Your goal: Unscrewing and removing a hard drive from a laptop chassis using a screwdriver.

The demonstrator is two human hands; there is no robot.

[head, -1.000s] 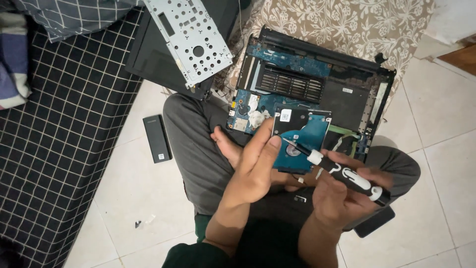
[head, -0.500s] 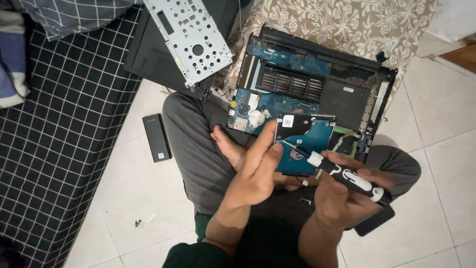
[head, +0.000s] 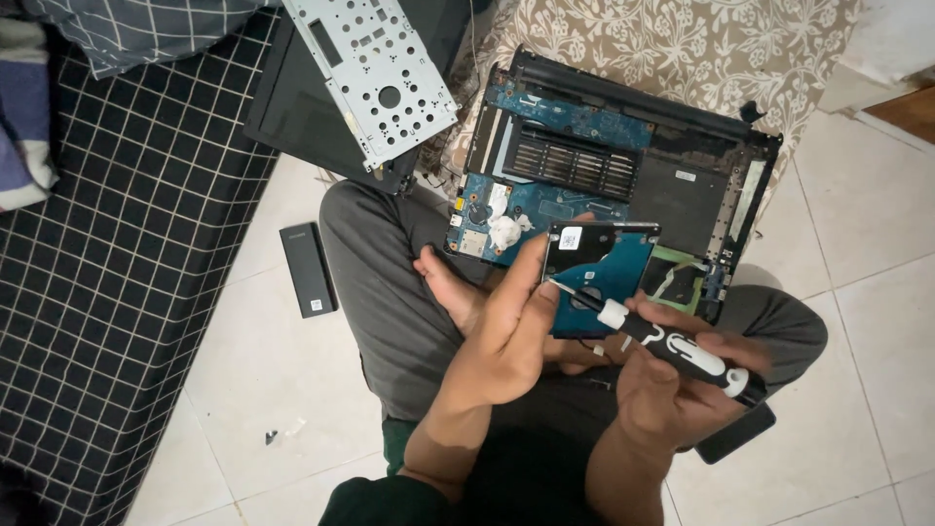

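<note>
The person sat cross-legged on a white tiled floor (head: 292,390). The left hand (head: 506,321) was closed about the left edge of a hard drive (head: 599,273), fingers wrapped over its blue circuit-board face, holding it tilted above the lap, just in front of the opened laptop chassis (head: 623,185). The right hand (head: 672,390) was gripped around a black-and-white screwdriver (head: 672,346), whose tip met the drive near the left fingertips.

Risks, as judged from this position: the drive was supported by one hand only and in mid-air, so pressure from the screwdriver could twist it out of the grip and drop it onto the chassis or the tiles. The tip lay very close to the left fingers (head: 531,282); a slip would likely catch them or score the exposed board. Any freed screw could fall into the lap folds or the open motherboard (head: 506,209), where it would be hard to recover.

Limits of observation: the contact point between tip and drive was covered by the left fingers, so whether a screw was engaged could not be told. The drive's lower edge and underside were hidden. The dark object (head: 735,433) beneath the right hand was mostly covered and unidentifiable. Small debris (head: 278,433) on the tiles was too small to identify. The perforated metal plate (head: 375,73) was cut off at the top edge. A black rectangular device (head: 309,270) lay on the floor near the left knee.
</note>
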